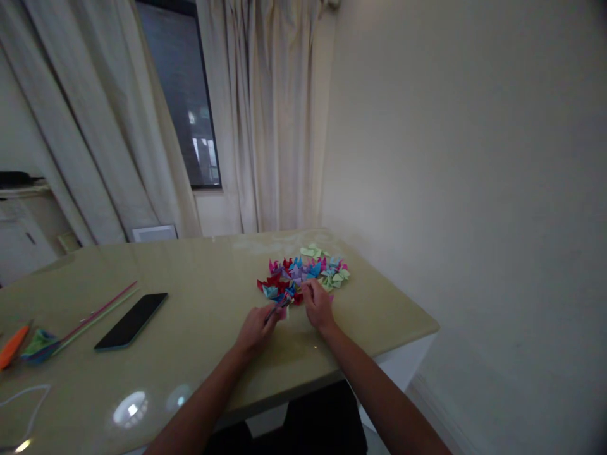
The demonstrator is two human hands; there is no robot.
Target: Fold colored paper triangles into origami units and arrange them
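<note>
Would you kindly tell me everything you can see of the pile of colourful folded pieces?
The pile is a loose cluster of many small folded pieces that look like paper, with pointed tips and flaps. Colours include red, pink, purple, blue and pale green. It rests on the glossy table, just beyond the left hand and right hand, which partly cover its near edge; whether they touch it is unclear.

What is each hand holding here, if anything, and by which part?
The left hand grips a slim dark tool by its near end, tip toward the folded paper pieces. Whether the right hand holds anything cannot be told.
</note>
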